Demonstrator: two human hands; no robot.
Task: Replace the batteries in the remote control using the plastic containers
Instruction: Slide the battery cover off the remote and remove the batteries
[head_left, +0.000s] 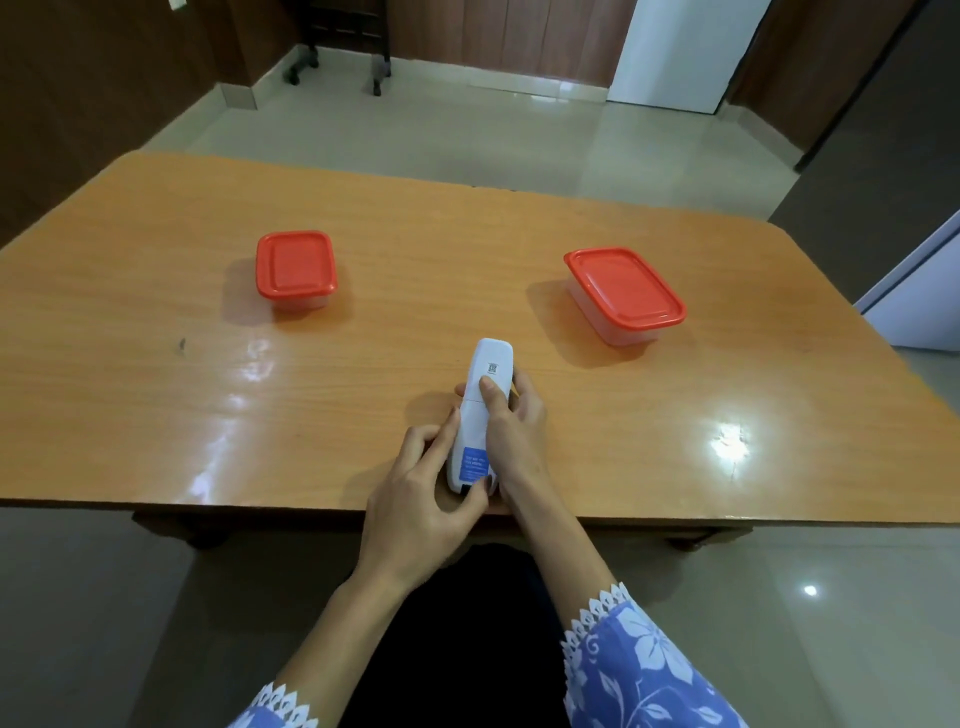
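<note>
A white remote control (480, 410) lies back side up near the table's front edge, its far end pointing away from me; a blue label sits on its near half. My right hand (511, 423) grips its right side with the thumb pressed on the back. My left hand (426, 488) holds the near end, fingers curled round it and the thumb at the bottom edge. Two clear plastic containers with red lids stand shut: one at the far left (296, 270), one at the far right (626, 293). Their contents cannot be made out.
The wooden table (156, 364) is glossy with light reflections. Its front edge runs just under my hands. Beyond the far edge is tiled floor, chair legs (337, 57) and a white door (680, 52).
</note>
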